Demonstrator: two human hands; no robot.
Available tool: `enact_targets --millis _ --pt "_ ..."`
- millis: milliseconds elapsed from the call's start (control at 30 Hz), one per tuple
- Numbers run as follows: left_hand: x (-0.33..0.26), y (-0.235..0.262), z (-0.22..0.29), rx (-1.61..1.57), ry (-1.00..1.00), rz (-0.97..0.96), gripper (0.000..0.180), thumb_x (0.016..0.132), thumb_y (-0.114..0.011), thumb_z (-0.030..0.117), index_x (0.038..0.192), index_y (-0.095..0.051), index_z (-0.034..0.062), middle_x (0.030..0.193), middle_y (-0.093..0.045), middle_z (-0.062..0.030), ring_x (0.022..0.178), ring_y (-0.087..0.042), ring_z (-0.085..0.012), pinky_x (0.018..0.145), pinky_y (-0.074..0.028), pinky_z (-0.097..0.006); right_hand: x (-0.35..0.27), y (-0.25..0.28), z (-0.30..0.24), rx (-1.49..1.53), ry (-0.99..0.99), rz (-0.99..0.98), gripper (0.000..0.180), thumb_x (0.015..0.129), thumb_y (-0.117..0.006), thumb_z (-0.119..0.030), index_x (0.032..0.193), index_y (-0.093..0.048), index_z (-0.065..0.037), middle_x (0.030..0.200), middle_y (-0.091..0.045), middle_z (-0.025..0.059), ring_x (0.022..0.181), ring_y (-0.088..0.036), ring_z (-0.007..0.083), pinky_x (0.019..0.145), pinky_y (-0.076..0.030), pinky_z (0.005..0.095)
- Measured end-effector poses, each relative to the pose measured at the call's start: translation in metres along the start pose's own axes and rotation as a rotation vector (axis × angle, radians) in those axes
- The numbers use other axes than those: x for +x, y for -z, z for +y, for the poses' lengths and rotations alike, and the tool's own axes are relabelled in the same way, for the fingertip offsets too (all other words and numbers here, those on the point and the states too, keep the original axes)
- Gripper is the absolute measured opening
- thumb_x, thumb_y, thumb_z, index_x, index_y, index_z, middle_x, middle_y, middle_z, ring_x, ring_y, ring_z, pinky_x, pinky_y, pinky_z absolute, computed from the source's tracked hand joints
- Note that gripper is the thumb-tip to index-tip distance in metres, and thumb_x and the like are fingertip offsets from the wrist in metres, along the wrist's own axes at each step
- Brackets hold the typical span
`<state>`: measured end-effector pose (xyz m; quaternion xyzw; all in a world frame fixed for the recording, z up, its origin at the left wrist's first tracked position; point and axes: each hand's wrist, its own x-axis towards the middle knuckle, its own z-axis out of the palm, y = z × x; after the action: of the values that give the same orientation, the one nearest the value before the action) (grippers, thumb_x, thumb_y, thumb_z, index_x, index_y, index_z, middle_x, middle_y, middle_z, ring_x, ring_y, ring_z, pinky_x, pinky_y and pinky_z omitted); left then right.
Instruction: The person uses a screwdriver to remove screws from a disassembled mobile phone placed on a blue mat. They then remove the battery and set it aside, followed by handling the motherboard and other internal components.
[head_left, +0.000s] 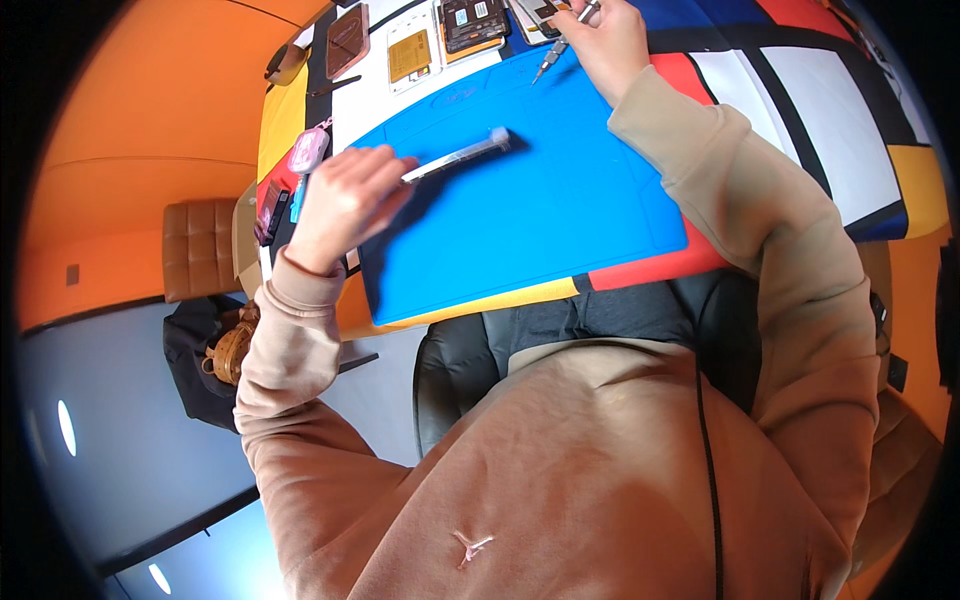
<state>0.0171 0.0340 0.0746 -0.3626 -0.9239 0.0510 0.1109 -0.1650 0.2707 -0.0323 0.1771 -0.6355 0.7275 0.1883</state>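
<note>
My left hand (345, 200) grips a thin silver slab, seen edge-on, that looks like a phone (460, 156); it is held just above the blue work mat (540, 220). At the mat's far edge my right hand (605, 40) is closed on a slim metal screwdriver (556, 50), its tip pointing down toward the mat. Just beyond that hand lie opened phones and parts (470, 22) on the table.
The table has a cloth of red, yellow, white and blue blocks (800, 90). A pink case (307, 150) and a dark small device (270, 210) lie left of the mat. A brown stool (200, 250) and a black bag (205, 350) sit on the floor at left.
</note>
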Motion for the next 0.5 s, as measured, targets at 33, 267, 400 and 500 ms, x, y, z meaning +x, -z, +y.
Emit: enact_targets --millis 33,267,400,500 --pt "0.001 -0.003 0.003 0.031 -0.025 0.001 0.015 0.075 -0.074 0.004 0.088 -0.067 0.003 0.073 -0.053 -0.0074 0.063 -0.058 -0.0215 0.056 -0.046 -0.033 0.0 0.001 -0.001 -0.01 0.005 -0.005 0.015 0.08 -0.066 0.002 0.074 -0.054 -0.005 0.062 -0.052 -0.001 0.057 -0.047 0.0067 0.051 -0.04 0.0248" --pt "-0.002 -0.009 0.001 -0.304 0.357 0.152 0.017 0.084 -0.075 0.014 0.082 -0.064 0.0003 0.064 -0.051 -0.0073 0.05 -0.047 -0.0171 0.049 -0.039 -0.03 -0.002 0.002 -0.013 -0.057 -0.012 -0.025 0.016 0.083 -0.065 0.001 0.075 -0.053 -0.006 0.062 -0.048 -0.0033 0.057 -0.045 0.0049 0.05 -0.038 0.0234" --pt "-0.011 0.0 -0.01 -0.718 0.622 0.212 0.018 0.086 -0.074 0.013 0.09 -0.069 -0.004 0.068 -0.063 -0.0028 0.061 -0.053 -0.006 0.055 -0.042 -0.024 -0.017 0.001 -0.029 0.036 -0.062 -0.12 0.018 0.084 -0.065 0.0 0.078 -0.05 -0.007 0.065 -0.05 -0.003 0.057 -0.045 0.0041 0.051 -0.038 0.0219" --pt "-0.031 0.014 -0.017 -1.087 0.848 0.123 0.018 0.086 -0.073 0.008 0.101 -0.072 -0.0029 0.085 -0.073 -0.0038 0.073 -0.064 -0.0056 0.068 -0.049 -0.021 -0.03 -0.001 -0.037 0.121 -0.155 -0.195 0.02 0.084 -0.066 0.0 0.08 -0.048 -0.007 0.068 -0.051 -0.0013 0.06 -0.049 0.0053 0.052 -0.038 0.0217"
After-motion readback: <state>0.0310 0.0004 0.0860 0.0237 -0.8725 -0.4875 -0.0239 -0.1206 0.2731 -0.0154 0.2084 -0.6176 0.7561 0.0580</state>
